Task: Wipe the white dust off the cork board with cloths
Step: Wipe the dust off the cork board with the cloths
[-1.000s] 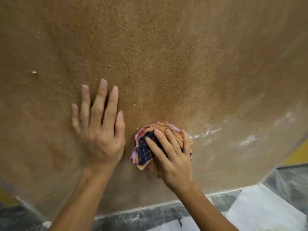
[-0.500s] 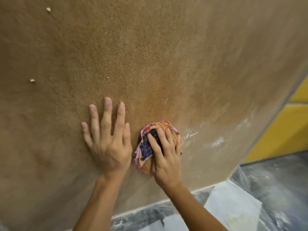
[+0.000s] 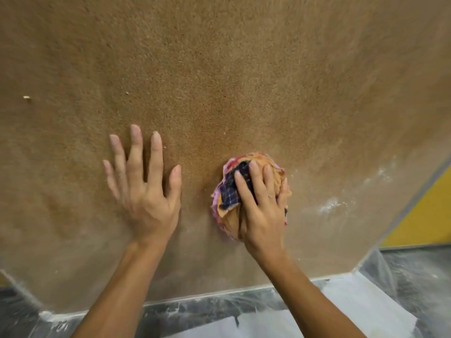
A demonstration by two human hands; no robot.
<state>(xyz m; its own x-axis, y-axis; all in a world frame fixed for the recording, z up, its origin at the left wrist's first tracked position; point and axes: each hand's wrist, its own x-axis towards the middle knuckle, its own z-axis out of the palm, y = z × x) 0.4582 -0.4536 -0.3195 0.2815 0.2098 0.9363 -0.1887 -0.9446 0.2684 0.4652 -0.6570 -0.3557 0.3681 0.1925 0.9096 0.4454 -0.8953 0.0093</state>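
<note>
Cork board grainy, top cut off; white dust smeared at right. Right hand clamps wadded patchwork cloth against it, cloth partly hidden. Left hand flat, fingers spread, empty.

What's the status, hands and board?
Left hand flat on cork board. Right hand gripping wadded cloth. White dust remains at right. Nothing blocking.

Cork board cut off by top and left edges. Right hand hides much of cloth; palm contact unseen. Both forearms run out at bottom edge. Left hand little finger blurred.
</note>
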